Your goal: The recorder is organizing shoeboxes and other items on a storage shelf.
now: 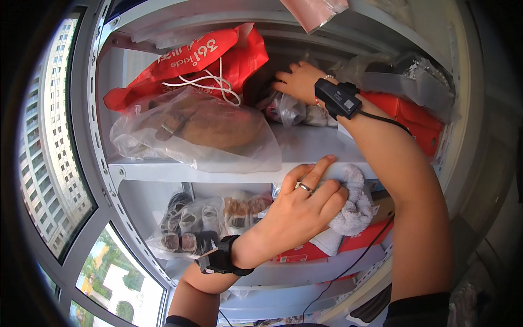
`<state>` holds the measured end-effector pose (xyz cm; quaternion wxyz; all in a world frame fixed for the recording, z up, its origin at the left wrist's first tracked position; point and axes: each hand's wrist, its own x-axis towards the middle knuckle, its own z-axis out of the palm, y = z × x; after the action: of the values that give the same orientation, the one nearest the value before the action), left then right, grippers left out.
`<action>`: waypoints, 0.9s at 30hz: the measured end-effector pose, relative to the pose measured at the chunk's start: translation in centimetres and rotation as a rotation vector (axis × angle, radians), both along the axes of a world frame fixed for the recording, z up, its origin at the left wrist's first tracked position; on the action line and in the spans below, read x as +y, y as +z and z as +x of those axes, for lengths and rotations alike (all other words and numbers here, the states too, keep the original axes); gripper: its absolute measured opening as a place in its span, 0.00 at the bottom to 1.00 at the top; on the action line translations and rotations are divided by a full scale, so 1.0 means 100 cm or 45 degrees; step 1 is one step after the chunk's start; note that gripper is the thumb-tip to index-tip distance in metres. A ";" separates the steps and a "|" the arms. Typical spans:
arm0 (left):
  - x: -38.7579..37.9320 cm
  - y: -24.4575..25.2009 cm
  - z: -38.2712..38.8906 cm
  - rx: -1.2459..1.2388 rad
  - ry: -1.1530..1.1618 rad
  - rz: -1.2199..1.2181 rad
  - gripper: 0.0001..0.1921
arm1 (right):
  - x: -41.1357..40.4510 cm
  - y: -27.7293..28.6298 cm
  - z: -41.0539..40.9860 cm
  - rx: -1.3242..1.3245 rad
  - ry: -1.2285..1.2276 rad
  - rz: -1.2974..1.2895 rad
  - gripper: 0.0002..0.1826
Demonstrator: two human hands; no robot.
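My left hand [306,200], with a ring on one finger, grips a light grey terry cloth [355,204] in front of the shelf edge. Part of the cloth hangs below the palm. Deeper in, above the middle shelf board [304,141], my right hand [300,83] reaches over a clear plastic bag [288,108] with its fingers apart. Whether it touches the bag I cannot tell. To its left lie a red shopping bag [196,61] with white cord handles and a translucent plastic bag [204,131] around a brown item with a buckle.
Right on this shelf, a plastic bag of dark things [404,73] lies above a red box [408,114]. Below are bagged shoes [200,220] and a red shoebox [294,255]. A pink packet [316,14] overhangs from above. Black cable [347,267] trails down. Windows [118,278] stand left.
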<state>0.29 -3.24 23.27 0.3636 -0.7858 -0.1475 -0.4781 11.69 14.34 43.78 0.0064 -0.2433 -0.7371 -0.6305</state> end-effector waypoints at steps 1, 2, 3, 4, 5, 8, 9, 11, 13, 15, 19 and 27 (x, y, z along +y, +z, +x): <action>0.000 0.000 0.000 0.001 -0.001 -0.002 0.19 | 0.001 0.002 0.002 0.019 0.004 -0.032 0.23; 0.001 0.000 0.000 0.005 0.012 0.020 0.18 | 0.004 0.005 0.000 0.092 0.030 -0.046 0.23; 0.002 0.000 0.000 0.009 0.029 0.043 0.17 | 0.003 0.011 -0.001 0.092 0.033 -0.047 0.23; 0.003 0.000 0.000 0.009 0.032 0.042 0.17 | 0.001 0.017 -0.002 0.215 -0.037 -0.108 0.24; 0.004 -0.002 0.001 -0.005 0.033 0.050 0.16 | 0.000 0.022 -0.003 0.338 -0.107 -0.170 0.25; 0.004 0.000 0.004 -0.017 0.015 0.058 0.14 | 0.008 0.033 0.014 0.541 0.058 -0.146 0.29; 0.003 -0.001 0.002 -0.015 0.013 0.047 0.13 | 0.006 0.034 0.012 0.635 0.114 -0.129 0.29; 0.005 -0.002 0.001 -0.019 0.027 0.044 0.12 | 0.003 0.036 0.008 0.691 0.118 -0.127 0.27; 0.005 -0.002 0.002 -0.020 0.022 0.043 0.12 | 0.005 0.038 0.020 0.696 0.142 0.000 0.23; 0.006 -0.002 0.002 -0.031 0.011 0.049 0.11 | 0.012 0.038 0.026 0.723 0.157 0.082 0.19; 0.007 -0.003 0.000 -0.030 0.033 0.055 0.11 | 0.018 0.035 0.040 0.699 -0.022 0.247 0.20; 0.007 -0.002 0.010 -0.037 -0.044 0.087 0.11 | 0.072 0.054 0.078 0.791 -0.496 0.188 0.25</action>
<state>1.26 -2.51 23.09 0.3796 -0.7683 -0.1230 -0.5005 19.49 21.54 49.17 0.1272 -0.5576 -0.5923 -0.5675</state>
